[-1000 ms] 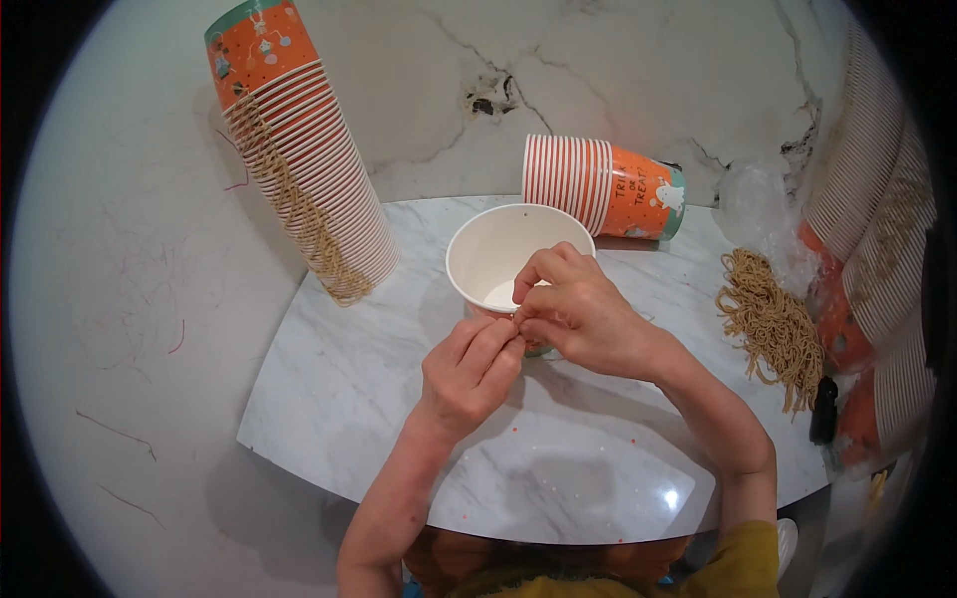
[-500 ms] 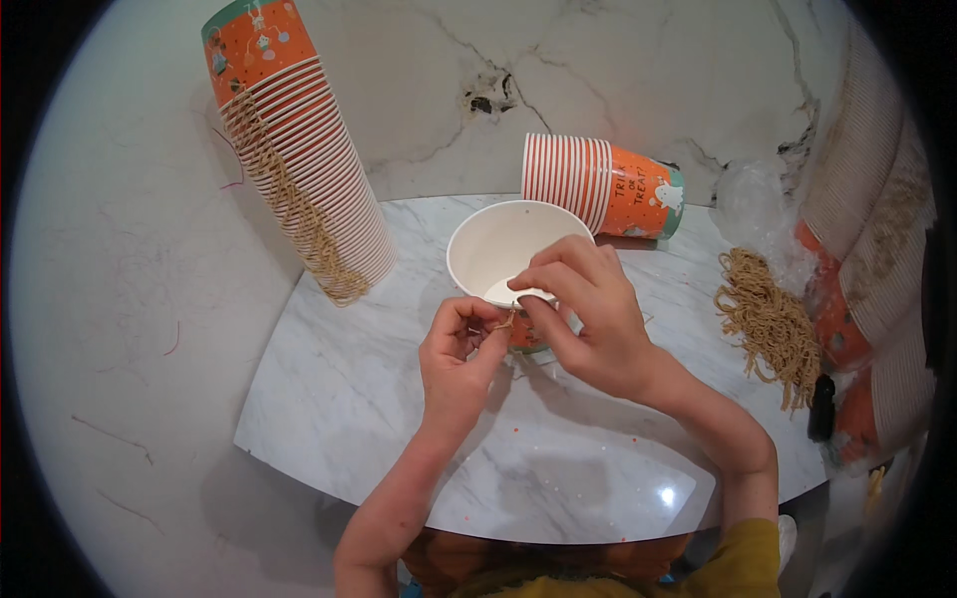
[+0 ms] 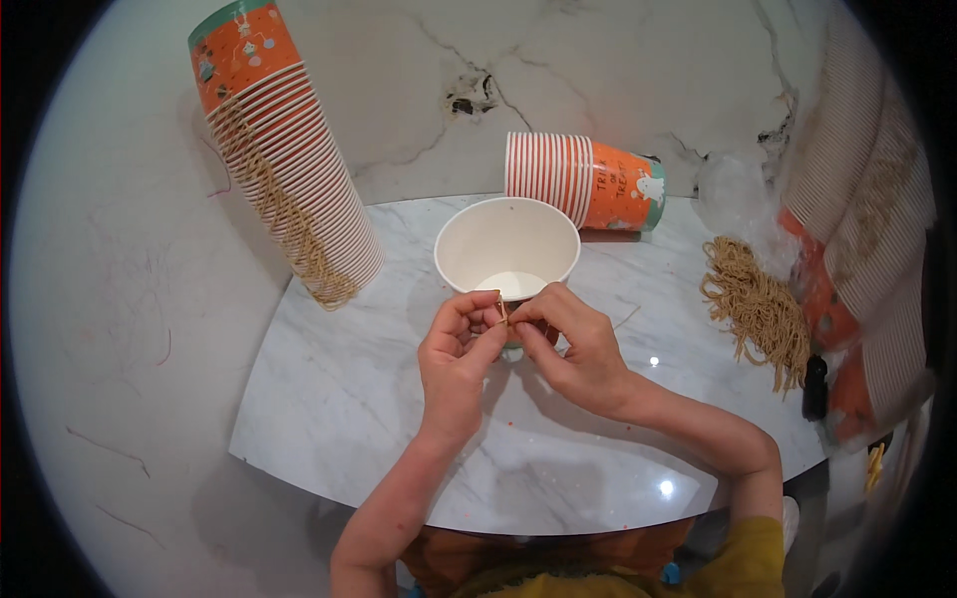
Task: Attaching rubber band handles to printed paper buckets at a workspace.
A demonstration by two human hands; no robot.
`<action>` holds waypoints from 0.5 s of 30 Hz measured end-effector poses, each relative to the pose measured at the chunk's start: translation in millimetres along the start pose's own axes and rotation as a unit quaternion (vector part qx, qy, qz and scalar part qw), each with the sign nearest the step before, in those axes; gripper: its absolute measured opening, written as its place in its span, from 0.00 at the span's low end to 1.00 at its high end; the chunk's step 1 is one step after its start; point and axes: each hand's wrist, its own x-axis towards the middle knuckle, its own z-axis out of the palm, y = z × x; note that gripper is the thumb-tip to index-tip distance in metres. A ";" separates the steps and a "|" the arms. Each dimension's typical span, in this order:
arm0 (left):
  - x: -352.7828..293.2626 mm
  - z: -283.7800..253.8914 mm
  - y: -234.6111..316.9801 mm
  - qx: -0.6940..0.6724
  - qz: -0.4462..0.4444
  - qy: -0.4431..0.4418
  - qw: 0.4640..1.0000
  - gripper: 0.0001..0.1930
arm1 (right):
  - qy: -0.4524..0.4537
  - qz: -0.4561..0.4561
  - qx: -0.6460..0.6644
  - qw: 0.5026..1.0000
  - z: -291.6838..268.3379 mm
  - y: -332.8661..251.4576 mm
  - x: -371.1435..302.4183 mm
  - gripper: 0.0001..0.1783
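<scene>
A large paper cup (image 3: 506,239) stands on the table just beyond my hands, its white inside and wide round mouth showing. Against its near side, my left hand (image 3: 461,361) pinches a short tan cord (image 3: 503,313) between thumb and fingers. My right hand (image 3: 578,361) meets it from the right, thumb and forefinger closed on the same cord. The fingers cover most of the cup's orange outside and whatever joins the cord to the rim.
A tall leaning stack of cups (image 3: 289,169) with cords hanging on it rises at left. A shorter stack (image 3: 583,179) lies behind the cup. On the right are a bundle of tan cords (image 3: 760,309), a black object (image 3: 815,387) and cups wrapped in clear plastic (image 3: 837,239).
My right hand has come down from the cup's rim to the cord beside my left hand. My left hand has stayed nearly in place. The whole view has shifted slightly.
</scene>
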 end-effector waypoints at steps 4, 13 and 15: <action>-0.3 -0.2 -0.1 0.018 0.001 0.014 1.000 0.15 | -0.003 0.021 0.026 0.999 -0.3 2.4 -1.5 0.05; -4.6 1.2 -8.4 0.187 0.108 0.019 0.976 0.12 | 0.026 0.076 0.062 0.995 3.9 2.6 -3.2 0.05; -7.9 3.1 -7.6 0.215 0.126 0.020 0.968 0.11 | 0.033 0.096 0.077 0.992 6.2 5.3 -5.8 0.06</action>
